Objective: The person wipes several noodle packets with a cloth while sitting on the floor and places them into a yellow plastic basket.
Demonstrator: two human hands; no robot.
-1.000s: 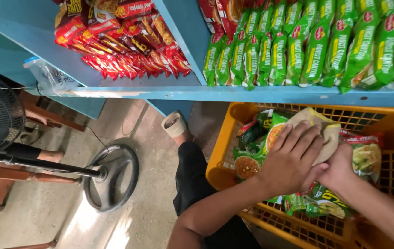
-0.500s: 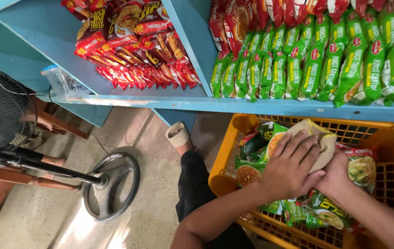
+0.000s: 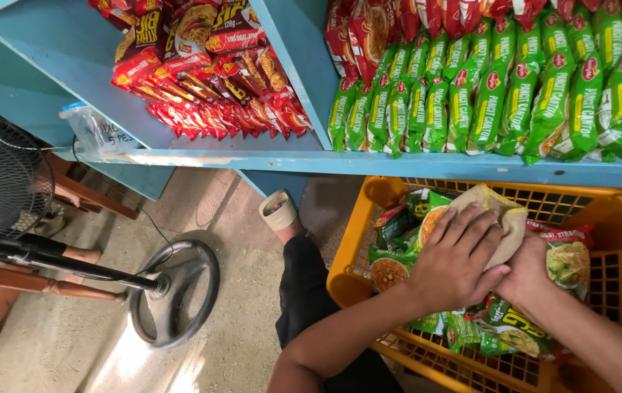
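Your left hand (image 3: 460,255) lies flat, fingers spread, on top of a tan noodle packet (image 3: 500,218), pressing it down. Your right hand (image 3: 525,273) is tucked in just beside it, touching the left at the thumb and closed around the packet's near lower edge, so both hands are clamped together on the one packet. The packet sits inside the orange basket (image 3: 358,255), resting on the heap of green noodle packets (image 3: 391,262) there. Its long axis runs diagonally, from your hands up and away toward the basket's far rim. The left hand covers most of it; the right holds only the near end.

Beyond the basket's far rim stands the blue shelf (image 3: 398,161), with green packets (image 3: 514,94) upright in a row directly above the basket and red packets (image 3: 209,80) piled further left. Left of the basket, on the floor, stands a fan base (image 3: 176,291).
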